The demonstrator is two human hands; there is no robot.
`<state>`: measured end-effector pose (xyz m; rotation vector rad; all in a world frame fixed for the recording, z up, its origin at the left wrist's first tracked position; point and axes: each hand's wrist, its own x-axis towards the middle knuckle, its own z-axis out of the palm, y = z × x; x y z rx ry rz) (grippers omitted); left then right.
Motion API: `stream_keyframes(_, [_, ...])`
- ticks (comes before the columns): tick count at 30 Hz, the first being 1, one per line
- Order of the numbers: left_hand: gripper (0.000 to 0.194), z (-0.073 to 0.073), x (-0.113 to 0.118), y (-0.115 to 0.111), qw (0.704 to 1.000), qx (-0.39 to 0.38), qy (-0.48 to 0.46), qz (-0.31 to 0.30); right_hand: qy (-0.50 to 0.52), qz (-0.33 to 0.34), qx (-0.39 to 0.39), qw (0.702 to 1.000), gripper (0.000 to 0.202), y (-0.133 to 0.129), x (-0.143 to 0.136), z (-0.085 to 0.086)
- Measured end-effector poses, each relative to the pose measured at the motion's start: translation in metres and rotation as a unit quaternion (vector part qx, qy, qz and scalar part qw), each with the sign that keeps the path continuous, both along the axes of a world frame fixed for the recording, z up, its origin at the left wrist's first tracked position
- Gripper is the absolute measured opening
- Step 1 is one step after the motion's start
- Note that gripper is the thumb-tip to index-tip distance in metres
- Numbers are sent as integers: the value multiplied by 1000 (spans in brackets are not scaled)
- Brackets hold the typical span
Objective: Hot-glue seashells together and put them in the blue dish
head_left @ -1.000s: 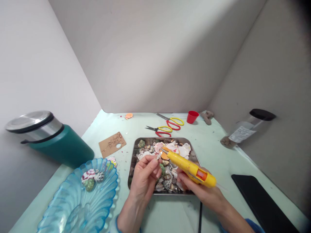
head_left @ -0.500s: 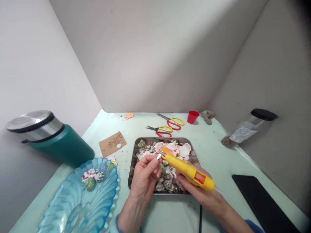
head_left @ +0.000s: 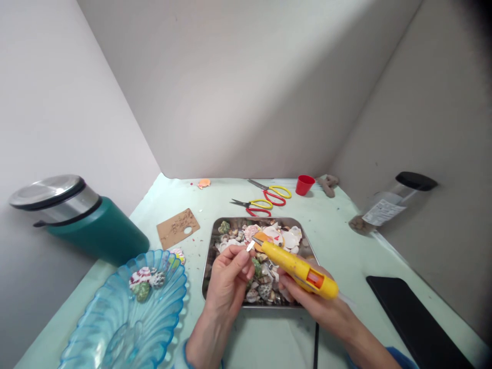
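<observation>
Between thumb and fingers, my left hand (head_left: pixel 230 274) pinches a small white piece (head_left: pixel 250 246); it is too small to tell its kind. My right hand (head_left: pixel 313 294) is wrapped round a yellow hot glue gun (head_left: pixel 294 266) with an orange window in its side. The gun's metal nozzle points left, right at the tip of the white piece; whether they touch I cannot tell. Both hands are above a metal tray (head_left: pixel 207 266) full of seashells (head_left: pixel 265 292), snail-like and flat ones, some white, orange or green. My hands hide part of the shells.
At the left stand a blue shell-shaped dish (head_left: pixel 165 328) holding several shells and a green bottle (head_left: pixel 100 233). A brown card (head_left: pixel 169 233), two scissors (head_left: pixel 259 204), a red cup (head_left: pixel 305 185) and driftwood (head_left: pixel 328 185) lie farther back. On the right are a jar (head_left: pixel 388 205) and a black slab (head_left: pixel 415 318).
The glue gun and the white piece have shifted very slightly to the left. Both hands keep their grip, and everything else looks the same.
</observation>
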<state>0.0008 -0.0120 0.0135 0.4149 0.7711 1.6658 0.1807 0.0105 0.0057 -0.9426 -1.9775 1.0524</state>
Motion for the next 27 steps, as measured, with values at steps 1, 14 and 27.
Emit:
stream_keyframes(1, [25, 0, 0, 0, 1000, -1, 0, -1, 2, -6, -3, 1000, 13, 0, 0, -1])
stream_keyframes(14, [24, -2, 0, 0, 1000, 8, -21, -5, -29, 58, 19, 998, 16, 3, 0, -1])
stream_keyframes(27, [24, 0, 0, 0, 1000, 2, -24, -5, 9, 27, 1, 1000, 11, 3, 0, -1])
